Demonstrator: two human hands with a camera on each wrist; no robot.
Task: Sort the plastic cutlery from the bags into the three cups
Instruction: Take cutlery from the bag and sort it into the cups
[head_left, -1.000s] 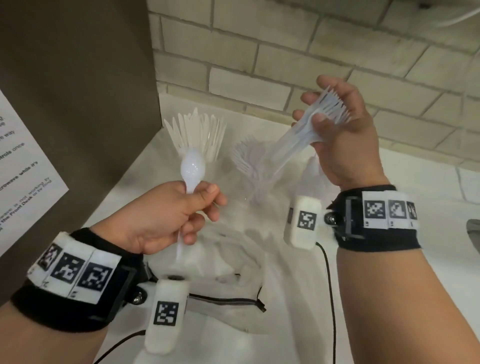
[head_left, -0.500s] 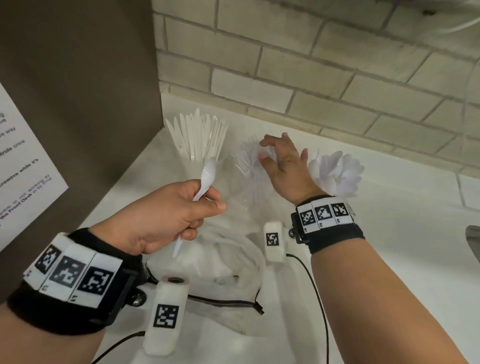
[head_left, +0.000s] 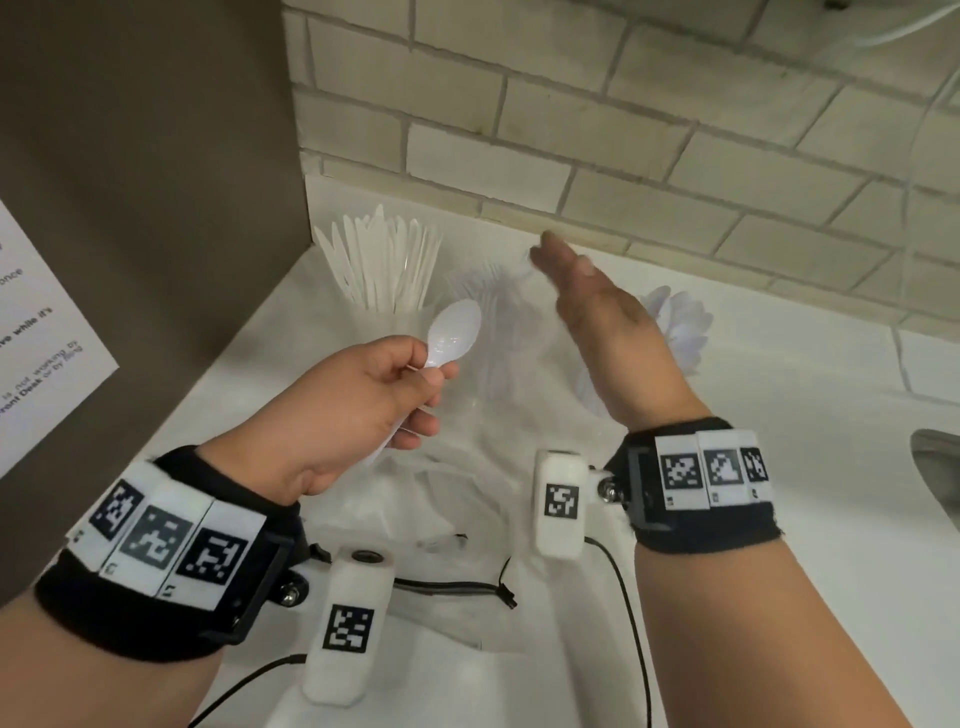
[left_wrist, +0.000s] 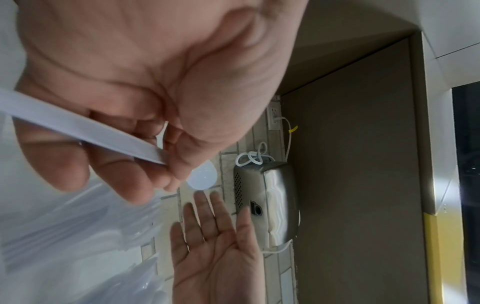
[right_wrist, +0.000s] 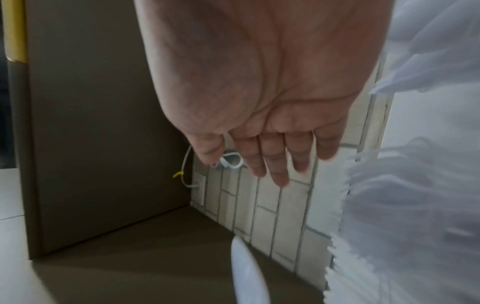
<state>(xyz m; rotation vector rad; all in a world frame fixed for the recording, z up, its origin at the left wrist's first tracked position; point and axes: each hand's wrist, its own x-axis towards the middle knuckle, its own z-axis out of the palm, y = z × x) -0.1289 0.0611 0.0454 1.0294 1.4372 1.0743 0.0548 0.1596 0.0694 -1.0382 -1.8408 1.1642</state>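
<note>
My left hand (head_left: 363, 410) grips a white plastic spoon (head_left: 454, 332) by its handle, bowl pointing up and right; the left wrist view shows the handle (left_wrist: 85, 133) pinched between thumb and fingers. My right hand (head_left: 592, 322) hangs flat and empty, fingers straight, above the middle cup of forks (head_left: 485, 296). The cup of knives (head_left: 379, 265) stands at the back left. The cup of spoons (head_left: 675, 327) stands at the right, partly hidden behind my right hand. A crumpled clear bag (head_left: 457, 499) lies on the counter below both hands.
A brown cabinet side (head_left: 145, 208) with a paper notice walls off the left. A tiled wall (head_left: 623, 130) runs behind the cups. A sink edge (head_left: 940, 467) shows at the far right. A black cable (head_left: 452, 587) lies on the white counter.
My right hand held a bunch of forks, lowered them into the middle cup, let go, and now lifts away flat and empty. My left hand has tilted its spoon to the right.
</note>
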